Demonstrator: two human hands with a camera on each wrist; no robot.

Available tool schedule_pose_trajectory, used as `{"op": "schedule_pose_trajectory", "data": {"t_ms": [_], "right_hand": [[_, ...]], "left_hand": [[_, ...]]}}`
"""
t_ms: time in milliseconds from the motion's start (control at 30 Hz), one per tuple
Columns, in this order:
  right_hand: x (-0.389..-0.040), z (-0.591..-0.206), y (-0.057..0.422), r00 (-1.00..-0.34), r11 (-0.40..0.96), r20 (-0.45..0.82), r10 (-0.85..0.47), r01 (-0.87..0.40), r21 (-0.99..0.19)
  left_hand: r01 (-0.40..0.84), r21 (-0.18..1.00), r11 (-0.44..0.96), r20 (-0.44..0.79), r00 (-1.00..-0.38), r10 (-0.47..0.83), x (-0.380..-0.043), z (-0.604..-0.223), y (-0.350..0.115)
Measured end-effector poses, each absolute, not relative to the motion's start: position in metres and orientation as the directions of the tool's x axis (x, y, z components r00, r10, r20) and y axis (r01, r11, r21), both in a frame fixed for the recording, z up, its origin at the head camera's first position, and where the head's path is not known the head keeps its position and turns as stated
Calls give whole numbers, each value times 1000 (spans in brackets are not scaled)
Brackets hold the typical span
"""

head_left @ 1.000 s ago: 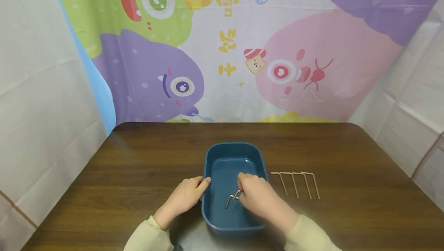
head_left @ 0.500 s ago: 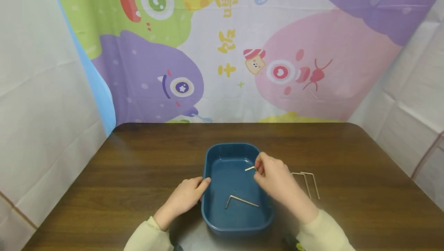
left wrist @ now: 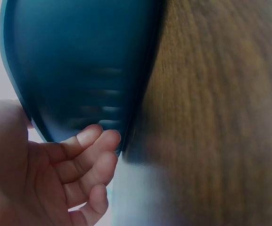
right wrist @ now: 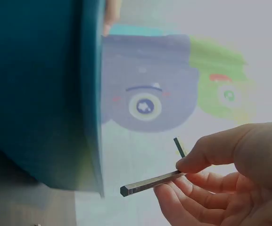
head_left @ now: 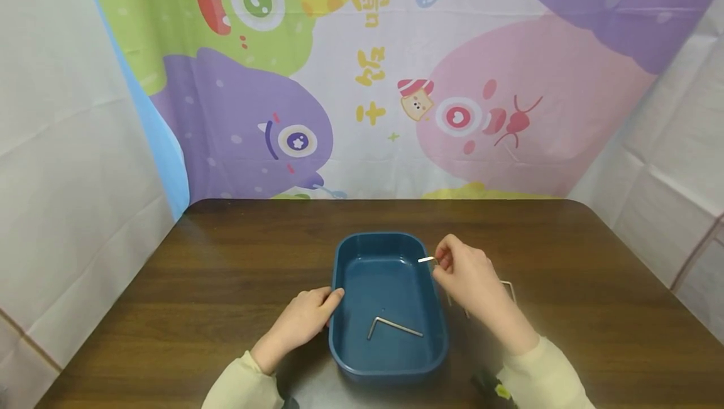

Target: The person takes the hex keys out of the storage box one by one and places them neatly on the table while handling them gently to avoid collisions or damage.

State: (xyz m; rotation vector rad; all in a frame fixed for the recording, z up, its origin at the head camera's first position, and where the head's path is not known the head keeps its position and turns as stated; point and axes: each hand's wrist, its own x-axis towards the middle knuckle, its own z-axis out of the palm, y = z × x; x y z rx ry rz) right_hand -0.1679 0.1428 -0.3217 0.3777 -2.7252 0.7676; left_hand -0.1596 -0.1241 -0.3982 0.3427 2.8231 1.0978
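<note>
A deep blue rectangular bin [head_left: 376, 286] stands on the table. My left hand [head_left: 305, 315] grips its left side, the thumb over the rim and the curled fingers [left wrist: 95, 172] against the outer wall. Inside the bin lies one L-shaped hex key [head_left: 398, 326], towards the near end. Just beyond the right rim, my right hand [head_left: 466, 277] pinches another hex key [right wrist: 152, 183] between thumb and fingers. Its short end points left over the rim in the head view. More hex keys [head_left: 511, 289] lie on the table, partly hidden behind the right hand and forearm.
The dark wooden table [head_left: 243, 252] runs back to a curtain [head_left: 373, 164] printed with cartoon monsters. White cloth [head_left: 73, 164] hangs along both sides. A small dark thing with a yellow patch [head_left: 502, 390] shows beside the right sleeve.
My right hand has lifted a hex key from inside the bin and carried it right, past the rim. The other hex key in the bin and my left hand have stayed put.
</note>
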Motion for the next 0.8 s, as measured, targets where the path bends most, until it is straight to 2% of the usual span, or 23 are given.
{"op": "schedule_pose_trajectory", "data": {"t_ms": [300, 800], "right_hand": [[-179, -318, 172, -933, 847, 332, -141, -287, -447], [-202, -336, 213, -994, 889, 99, -49, -89, -448]], "left_hand": [[171, 663, 729, -13, -971, 239, -160, -399, -124], [167, 674, 720, -14, -971, 238, -160, -400, -124]]}}
